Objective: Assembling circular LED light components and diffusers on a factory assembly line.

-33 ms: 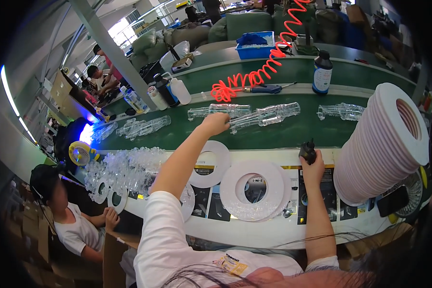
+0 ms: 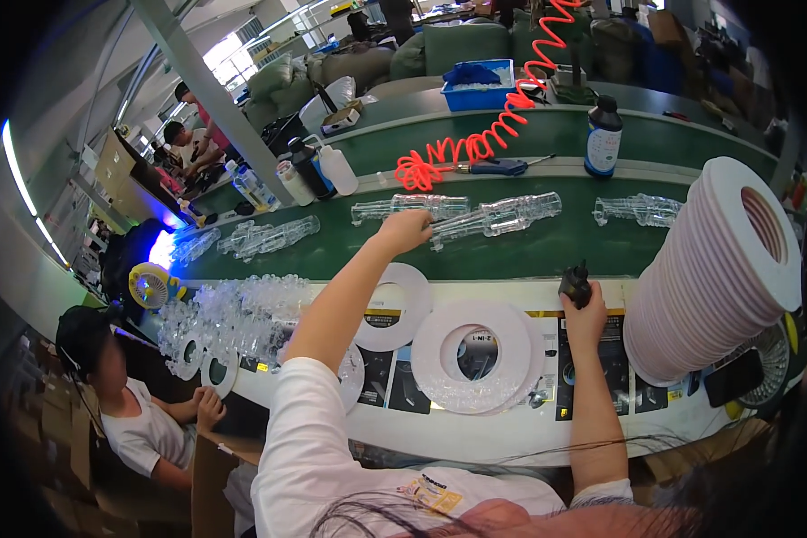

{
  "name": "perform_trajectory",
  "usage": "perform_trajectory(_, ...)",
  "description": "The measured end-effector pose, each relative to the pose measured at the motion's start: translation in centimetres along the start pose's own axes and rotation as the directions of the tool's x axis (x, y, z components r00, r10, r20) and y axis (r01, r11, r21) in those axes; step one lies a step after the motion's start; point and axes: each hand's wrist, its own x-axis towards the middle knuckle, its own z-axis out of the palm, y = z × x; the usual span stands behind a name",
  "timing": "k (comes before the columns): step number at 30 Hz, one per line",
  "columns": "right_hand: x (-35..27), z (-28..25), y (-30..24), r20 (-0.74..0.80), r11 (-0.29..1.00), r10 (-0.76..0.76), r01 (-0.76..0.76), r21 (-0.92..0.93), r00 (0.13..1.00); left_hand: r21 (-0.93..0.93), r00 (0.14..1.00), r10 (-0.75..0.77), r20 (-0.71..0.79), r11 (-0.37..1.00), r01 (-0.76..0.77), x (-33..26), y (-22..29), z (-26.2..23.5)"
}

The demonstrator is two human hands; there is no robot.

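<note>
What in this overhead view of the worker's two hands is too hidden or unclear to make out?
- Left hand: fingers curl over a clear plastic piece on the green belt; the grip is hidden.
- Right hand: the small black tool it holds is too small to identify.
- Stack of white rings: its base is hidden.

No visible change: left hand (image 2: 405, 230) same spot on clear plastic piece (image 2: 493, 218) on green belt (image 2: 529, 255); right hand (image 2: 585, 321) same grip on black tool (image 2: 575, 282).
</note>
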Motion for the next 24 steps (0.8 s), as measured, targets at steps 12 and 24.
perform_trajectory(12,0.0,0.0,0.6,0.019,0.999,-0.036,0.035,0.029,0.999,0.353,0.944,0.148,-0.295,0.935,-0.036,3.5,5.8,5.8)
perform_trajectory(24,0.0,0.2,0.6,0.022,0.999,-0.013,0.012,0.031,1.0,0.258,0.811,0.306,-0.499,0.946,-0.199,0.7,1.2,0.9)
